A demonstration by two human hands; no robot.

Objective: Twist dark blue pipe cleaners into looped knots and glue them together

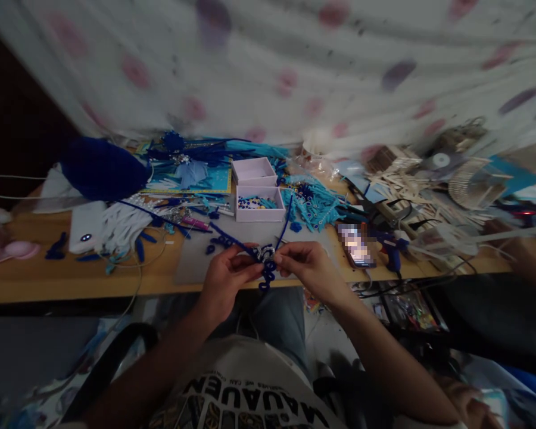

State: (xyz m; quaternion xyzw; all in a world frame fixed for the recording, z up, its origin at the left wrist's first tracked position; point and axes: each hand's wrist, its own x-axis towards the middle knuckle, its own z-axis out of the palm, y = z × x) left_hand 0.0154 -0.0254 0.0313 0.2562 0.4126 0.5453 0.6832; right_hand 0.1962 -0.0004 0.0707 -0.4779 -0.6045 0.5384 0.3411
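Between my two hands is a dark blue pipe-cleaner ornament [268, 268] with a silvery, sparkling centre and curled loops hanging below it. Two long blue stems stick out from it, one up to the left and one upward. My left hand [227, 275] grips its left side with thumb and fingers. My right hand [307, 266] pinches its right edge. Under and beyond the hands lies a grey mat [192, 256], with several small curled blue pieces [218, 241] on it to the left. Just past the mat stands a white box [259, 213] holding small blue, white and yellow bits.
A box lid [254, 171] sits behind the box. Turquoise pipe cleaners [315, 205] lie right of it, white ones [129, 223] left. A phone [356, 244] and a blue glue gun [390, 253] rest at right with cables. Another person's arm [524, 253] shows far right.
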